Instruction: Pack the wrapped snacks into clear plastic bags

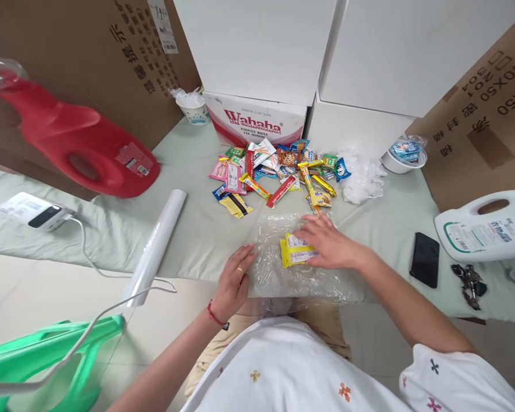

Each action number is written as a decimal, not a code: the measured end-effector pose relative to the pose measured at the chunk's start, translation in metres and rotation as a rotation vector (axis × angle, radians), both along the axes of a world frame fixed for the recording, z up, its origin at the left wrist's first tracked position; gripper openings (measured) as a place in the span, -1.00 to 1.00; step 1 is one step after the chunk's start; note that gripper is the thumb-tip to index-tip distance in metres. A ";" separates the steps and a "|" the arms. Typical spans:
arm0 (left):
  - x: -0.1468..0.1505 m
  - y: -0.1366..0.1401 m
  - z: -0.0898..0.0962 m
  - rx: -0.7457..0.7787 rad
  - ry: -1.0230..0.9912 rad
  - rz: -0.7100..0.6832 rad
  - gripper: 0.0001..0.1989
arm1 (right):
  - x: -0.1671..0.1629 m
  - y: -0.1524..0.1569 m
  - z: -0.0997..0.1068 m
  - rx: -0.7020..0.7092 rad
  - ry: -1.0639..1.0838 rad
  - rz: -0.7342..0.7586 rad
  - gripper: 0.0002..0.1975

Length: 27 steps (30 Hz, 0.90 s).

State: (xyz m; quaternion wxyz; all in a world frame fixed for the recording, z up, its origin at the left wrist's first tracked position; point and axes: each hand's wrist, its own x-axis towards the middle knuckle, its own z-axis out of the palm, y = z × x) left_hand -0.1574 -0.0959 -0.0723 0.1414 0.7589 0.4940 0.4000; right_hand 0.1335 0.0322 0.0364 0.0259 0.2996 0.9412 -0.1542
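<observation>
A clear plastic bag point(274, 283) lies spread at the front edge of the cloth-covered table. On it rests a yellow and white snack packet point(292, 252); whether it is inside the bag I cannot tell. My right hand point(330, 243) lies over the packet's right part with its fingers spread, hiding that end. At the bag's left edge, my left hand point(235, 277) touches the plastic, its fingers stretched out and the thumb apart. Beyond the bag is a loose pile of wrapped snacks point(278, 177) in many colours.
Behind the snacks stand a Wahaha carton point(257, 123) and white boxes point(257, 46). Crumpled clear plastic point(363, 177) and a white bowl point(399, 166) are at the right, with a phone point(424, 259), keys point(470, 286) and white jug point(484, 226). Leftward are a plastic roll point(158, 240) and red jug point(68, 131).
</observation>
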 end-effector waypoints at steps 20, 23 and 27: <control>0.015 -0.032 -0.002 0.057 0.124 -0.031 -0.83 | 0.113 -0.124 -0.089 0.041 0.237 -0.232 -0.74; 0.012 -0.009 0.012 -0.068 -0.016 0.020 -0.84 | 0.109 -0.093 -0.066 -0.144 0.359 -0.219 -0.72; 0.008 0.025 0.016 -0.215 -0.083 0.093 -0.77 | 0.101 -0.041 -0.041 -0.343 0.420 -0.386 -0.62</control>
